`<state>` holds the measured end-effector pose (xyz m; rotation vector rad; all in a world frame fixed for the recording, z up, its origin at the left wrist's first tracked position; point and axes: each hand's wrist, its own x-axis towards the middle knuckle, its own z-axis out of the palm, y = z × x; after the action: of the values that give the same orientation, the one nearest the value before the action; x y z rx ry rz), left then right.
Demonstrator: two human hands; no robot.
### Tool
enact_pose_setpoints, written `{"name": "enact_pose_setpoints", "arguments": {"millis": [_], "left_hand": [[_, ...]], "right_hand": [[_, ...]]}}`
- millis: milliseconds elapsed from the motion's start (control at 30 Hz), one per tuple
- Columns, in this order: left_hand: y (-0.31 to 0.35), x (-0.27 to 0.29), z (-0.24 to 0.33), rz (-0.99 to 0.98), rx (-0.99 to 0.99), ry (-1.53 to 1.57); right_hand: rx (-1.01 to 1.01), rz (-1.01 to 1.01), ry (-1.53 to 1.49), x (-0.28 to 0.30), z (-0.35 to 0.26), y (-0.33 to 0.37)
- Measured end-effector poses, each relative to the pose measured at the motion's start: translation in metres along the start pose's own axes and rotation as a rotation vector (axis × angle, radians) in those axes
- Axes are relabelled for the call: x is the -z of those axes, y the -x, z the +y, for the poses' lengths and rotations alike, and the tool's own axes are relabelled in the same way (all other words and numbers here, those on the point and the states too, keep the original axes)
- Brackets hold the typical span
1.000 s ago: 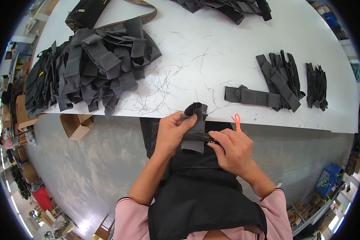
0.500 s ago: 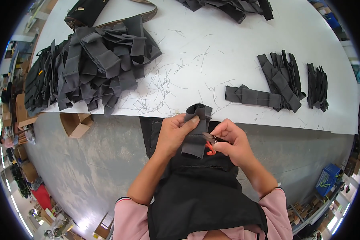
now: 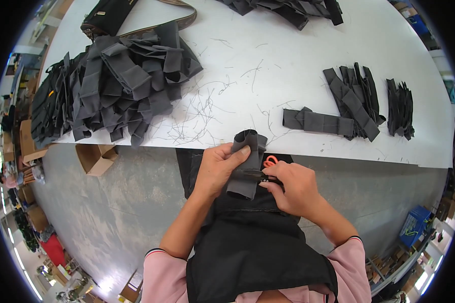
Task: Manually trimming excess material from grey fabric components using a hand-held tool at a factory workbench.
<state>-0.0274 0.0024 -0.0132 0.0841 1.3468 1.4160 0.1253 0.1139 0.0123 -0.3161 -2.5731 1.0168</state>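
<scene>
My left hand (image 3: 218,165) pinches a dark grey fabric strip (image 3: 245,188), thumb on top, just off the table's near edge. The strip is curled at its upper end and has a seam across it. Closed around small thread snips (image 3: 271,160) with an orange loop, my right hand (image 3: 294,187) is beside the strip's right edge. The blades lie against the fabric near the seam; the fingers partly hide the tool. Loose thread clippings (image 3: 197,118) are scattered on the white table (image 3: 247,50) beyond my hands.
A big heap of grey fabric strips (image 3: 131,76) covers the table's left side, with a black bag (image 3: 108,15) behind it. Smaller strip piles lie at right (image 3: 351,101) and far right (image 3: 400,108). Below the table's left edge stands a cardboard box (image 3: 96,159).
My right hand has turned, bringing the snips' orange loop from below the fingers to above them. The blades now lie across the fabric. My left hand keeps its hold, nearly unmoved.
</scene>
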Motion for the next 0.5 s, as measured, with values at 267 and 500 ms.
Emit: {"name": "enact_pose_setpoints", "arguments": {"millis": [267, 500], "left_hand": [[-0.002, 0.001, -0.005, -0.03, -0.006, -0.05], [-0.002, -0.005, -0.007, -0.008, -0.044, -0.012]], "right_hand": [[-0.845, -0.039, -1.412, 0.002, 0.005, 0.009], [-0.221, -0.015, -0.05, 0.004, -0.012, 0.01]]}}
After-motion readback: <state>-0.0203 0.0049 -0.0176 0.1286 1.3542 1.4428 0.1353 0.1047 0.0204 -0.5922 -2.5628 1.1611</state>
